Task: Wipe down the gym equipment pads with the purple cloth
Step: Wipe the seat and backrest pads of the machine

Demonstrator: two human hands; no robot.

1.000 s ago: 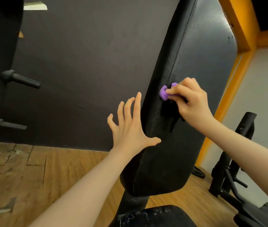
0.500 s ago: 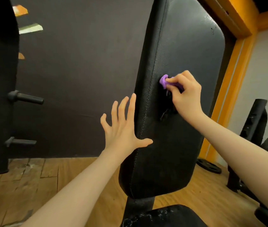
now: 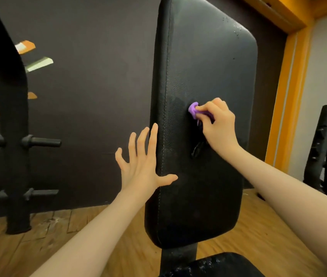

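Your left hand [image 3: 142, 166] spreads flat with straight fingers against the side edge of the tall black padded leather backrest [image 3: 204, 136], likely to steady it. Just up and right, your right hand [image 3: 216, 124] has its grip bunched around the small crumpled purple cloth [image 3: 193, 109], pressing it onto the pad's face so it rubs firmly.

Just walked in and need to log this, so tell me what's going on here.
A person is wiping an upright black back pad on a gym bench. The right hand pinches a bunched purple cloth and presses it against the pad's face, about halfway up. The left hand is spread open at the pad's left edge, thumb on the front. White specks show near the pad's top right corner. The seat pad sits below.
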